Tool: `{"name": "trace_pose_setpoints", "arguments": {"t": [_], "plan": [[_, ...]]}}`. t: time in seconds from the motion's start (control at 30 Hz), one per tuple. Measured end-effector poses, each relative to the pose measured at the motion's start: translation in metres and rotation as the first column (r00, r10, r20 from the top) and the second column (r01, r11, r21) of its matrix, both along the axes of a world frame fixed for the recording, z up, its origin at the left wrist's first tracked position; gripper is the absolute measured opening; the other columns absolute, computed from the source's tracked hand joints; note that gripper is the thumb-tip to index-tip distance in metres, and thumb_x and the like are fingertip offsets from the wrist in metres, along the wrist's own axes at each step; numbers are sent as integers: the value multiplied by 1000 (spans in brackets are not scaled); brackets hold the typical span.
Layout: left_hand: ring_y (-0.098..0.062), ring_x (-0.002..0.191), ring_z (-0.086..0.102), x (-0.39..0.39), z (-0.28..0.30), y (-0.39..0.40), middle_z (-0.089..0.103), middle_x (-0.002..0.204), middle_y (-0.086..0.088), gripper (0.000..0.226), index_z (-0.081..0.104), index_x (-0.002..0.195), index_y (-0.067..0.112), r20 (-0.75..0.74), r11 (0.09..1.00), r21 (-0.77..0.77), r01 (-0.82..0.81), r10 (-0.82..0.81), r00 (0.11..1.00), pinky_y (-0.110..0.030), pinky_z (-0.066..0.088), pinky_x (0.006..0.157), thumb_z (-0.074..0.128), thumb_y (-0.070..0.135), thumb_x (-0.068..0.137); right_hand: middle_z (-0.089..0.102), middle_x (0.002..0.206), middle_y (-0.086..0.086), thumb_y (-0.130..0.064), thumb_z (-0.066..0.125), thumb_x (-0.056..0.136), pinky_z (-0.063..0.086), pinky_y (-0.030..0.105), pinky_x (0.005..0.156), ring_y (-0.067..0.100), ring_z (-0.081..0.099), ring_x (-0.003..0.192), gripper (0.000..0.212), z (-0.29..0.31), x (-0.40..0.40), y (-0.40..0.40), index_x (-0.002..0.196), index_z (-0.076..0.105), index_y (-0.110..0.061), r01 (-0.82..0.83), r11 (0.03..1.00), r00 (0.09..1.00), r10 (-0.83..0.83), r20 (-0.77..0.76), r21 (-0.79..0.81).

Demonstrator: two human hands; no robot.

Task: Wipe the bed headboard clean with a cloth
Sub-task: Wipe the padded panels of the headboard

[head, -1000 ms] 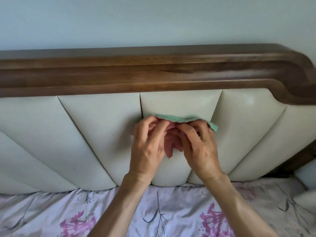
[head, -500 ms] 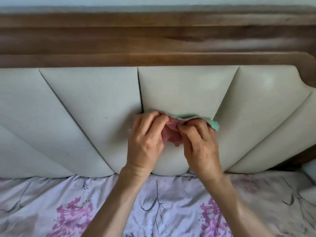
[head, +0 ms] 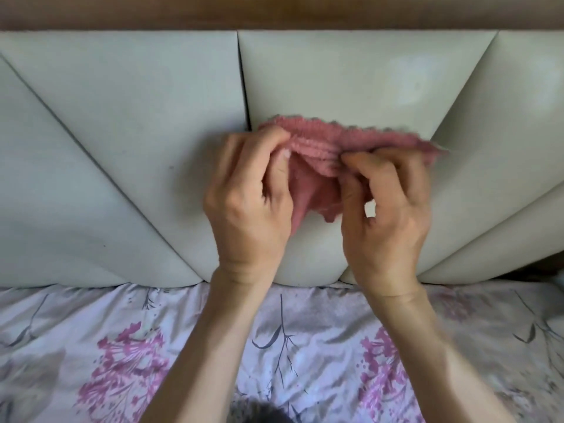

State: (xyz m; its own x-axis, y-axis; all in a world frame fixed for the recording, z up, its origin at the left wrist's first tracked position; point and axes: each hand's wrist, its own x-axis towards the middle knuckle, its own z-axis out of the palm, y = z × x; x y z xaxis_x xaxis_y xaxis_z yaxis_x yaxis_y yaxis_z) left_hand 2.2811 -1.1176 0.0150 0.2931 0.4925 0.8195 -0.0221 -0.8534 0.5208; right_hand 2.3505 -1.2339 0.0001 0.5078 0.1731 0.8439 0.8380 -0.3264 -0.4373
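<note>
Cream padded headboard (head: 128,123) fills the view, wood rail (head: 274,12) on top, floral bedsheet (head: 91,346) below. Pink cloth (head: 317,160) is bunched in front of the centre panel; whether it touches, cannot tell. Left hand (head: 247,206) and right hand (head: 384,215) both pinch its upper fold, fingers curled. Looks like refolding: best to flatten it into a pad before pressing on and stroking along the panel seams.
</note>
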Motion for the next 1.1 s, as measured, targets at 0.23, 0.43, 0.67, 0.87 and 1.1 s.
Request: {"name": "trace_pose_setpoints", "arguments": {"t": [0.23, 0.43, 0.67, 0.87, 1.1], "plan": [[-30, 56, 59, -3, -86, -33, 62, 65, -3, 15, 55, 99, 20, -138, 886, -463, 22, -97, 986, -42, 49, 55, 51, 7, 93, 62, 87, 12, -1, 61, 91, 46, 36, 72, 33, 57, 74, 11, -96, -16, -5, 84, 68, -5, 114, 976, 980, -141, -141, -187], [-32, 58, 64, -5, -180, -43, 65, 65, -6, 27, 51, 73, 20, -216, 478, -872, -101, -192, 957, -33, 54, 54, 59, -4, 83, 58, 75, -1, 11, 69, 77, 48, 31, 64, 23, 58, 71, 24, -185, -23, -12, 72, 58, -9, 88, 984, 784, -164, -598, -155], [-31, 72, 59, 2, -195, -56, 61, 88, -23, 14, 60, 101, -5, 129, -422, -902, 90, -65, 989, -37, 55, 75, 60, 9, 97, 69, 75, 5, 2, 69, 83, 56, 32, 77, 24, 66, 76, 17, -203, -32, 0, 75, 63, -11, 363, 918, 86, 137, -987, 159], [-17, 69, 50, 11, -205, -49, 53, 73, -8, 29, 58, 84, 6, 298, -656, -653, 378, 237, 925, -27, 46, 72, 38, 11, 104, 65, 88, 18, 5, 36, 96, 48, 36, 96, 26, 63, 86, 25, -204, -27, -3, 101, 60, 2, 521, 659, -322, 741, -590, 543], [-17, 68, 56, 19, -222, -51, 57, 83, -14, 8, 57, 89, 5, -13, -682, -730, 43, 77, 997, -25, 48, 50, 59, 10, 96, 69, 71, 14, 5, 34, 95, 49, 32, 74, 25, 62, 79, 34, -220, -23, -1, 75, 62, -1, 432, 795, -430, 597, -678, 426]]}}
